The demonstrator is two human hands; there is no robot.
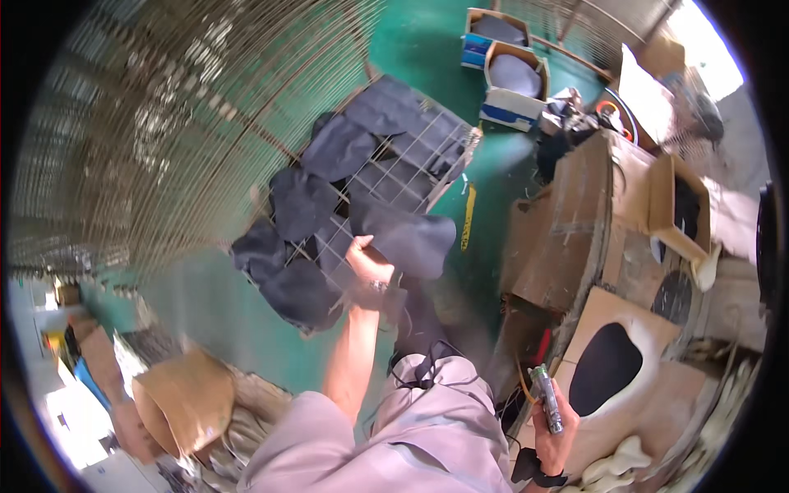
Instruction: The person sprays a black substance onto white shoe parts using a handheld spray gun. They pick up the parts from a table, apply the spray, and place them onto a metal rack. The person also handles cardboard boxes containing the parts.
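The left hand (369, 261), a bracelet or watch (376, 285) at its wrist, is closed, its fingers and thumb pinching the near edge of a dark grey flexible sheet (415, 238) with rounded outlines. This sheet hangs over the near side of a wire-grid rack (335, 246), in the middle of the view and in front of the person's legs. More dark grey pieces (302, 204) of similar material lie spread over the rack, some overlapping and some drooping past its edges onto or above the green floor (246, 329). The right hand (555, 431), with a black band (549, 477) at the wrist, is low on the right, its fingers wrapped around a slim cylindrical object (546, 399), greenish at the top and greyish along the side; its exact kind cannot be told. Near it, a black oval pad (606, 370) lies on a pale, cardboard-covered surface (593, 311). Beyond that stand large brown cardboard boxes (567, 222). At the top, two open cartons (507, 111) on the floor hold grey pieces (514, 75), and a yellow strip (468, 215) lies on the floor just right of the rack.
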